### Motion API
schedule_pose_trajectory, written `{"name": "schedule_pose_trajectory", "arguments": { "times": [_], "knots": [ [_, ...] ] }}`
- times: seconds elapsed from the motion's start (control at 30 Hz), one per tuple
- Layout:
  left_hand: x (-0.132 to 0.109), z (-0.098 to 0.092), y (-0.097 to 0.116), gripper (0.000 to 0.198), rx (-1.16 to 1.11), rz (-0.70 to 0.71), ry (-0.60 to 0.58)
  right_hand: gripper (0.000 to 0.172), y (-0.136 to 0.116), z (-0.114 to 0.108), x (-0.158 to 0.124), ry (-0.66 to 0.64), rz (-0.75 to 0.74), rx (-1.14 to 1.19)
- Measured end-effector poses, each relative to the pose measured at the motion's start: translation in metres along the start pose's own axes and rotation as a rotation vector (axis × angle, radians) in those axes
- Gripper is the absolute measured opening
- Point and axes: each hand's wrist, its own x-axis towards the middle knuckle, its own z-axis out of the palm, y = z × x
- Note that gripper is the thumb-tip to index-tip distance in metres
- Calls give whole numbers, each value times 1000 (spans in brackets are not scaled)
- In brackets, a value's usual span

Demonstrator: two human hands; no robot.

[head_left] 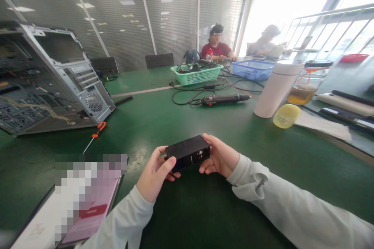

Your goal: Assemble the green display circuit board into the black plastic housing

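A small black box (188,149) is held between both hands above the green table, with small ports and marks on the side that faces me. My left hand (157,169) grips its left end, thumb on the near edge and fingers behind and below. On the right end, my right hand (219,155) has its thumb at the top corner and curled fingers underneath. A phone or tablet (96,210) with a pinkish, partly blurred screen lies left of my left sleeve.
An open computer case (96,99) stands left, an orange screwdriver (95,135) beside it. Farther back are an electric screwdriver (222,100), a green basket (197,76) of cables and a blue basket (253,71). A white bottle (273,91) stands right. Two people sit beyond.
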Motion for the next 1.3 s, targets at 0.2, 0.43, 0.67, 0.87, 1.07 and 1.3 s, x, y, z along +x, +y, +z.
{"name": "schedule_pose_trajectory", "arguments": {
  "times": [0.2, 0.43, 0.67, 0.87, 1.07, 1.3],
  "knots": [
    [-6, 4, 0, 38, 106, 184, 25, 47, 10, -5, 1, 27, -366, -252],
    [-5, -3, 2, 33, 381, 319, -37, 51, 12, -24, 5, -49, -808, -752],
    [-4, -5, 2, 24, 312, 310, -31, 48, 9, -26, 4, -104, -835, -763],
    [-2, -4, -2, 26, 195, 222, -67, 50, 10, -26, 4, -102, -806, -792],
    [-2, -2, -3, 24, 49, 194, -32, 49, 9, -24, 3, -86, -805, -754],
    [-4, 0, 1, 22, 75, 221, 27, 48, 9, -17, -3, -67, -693, -669]
  ]
}}
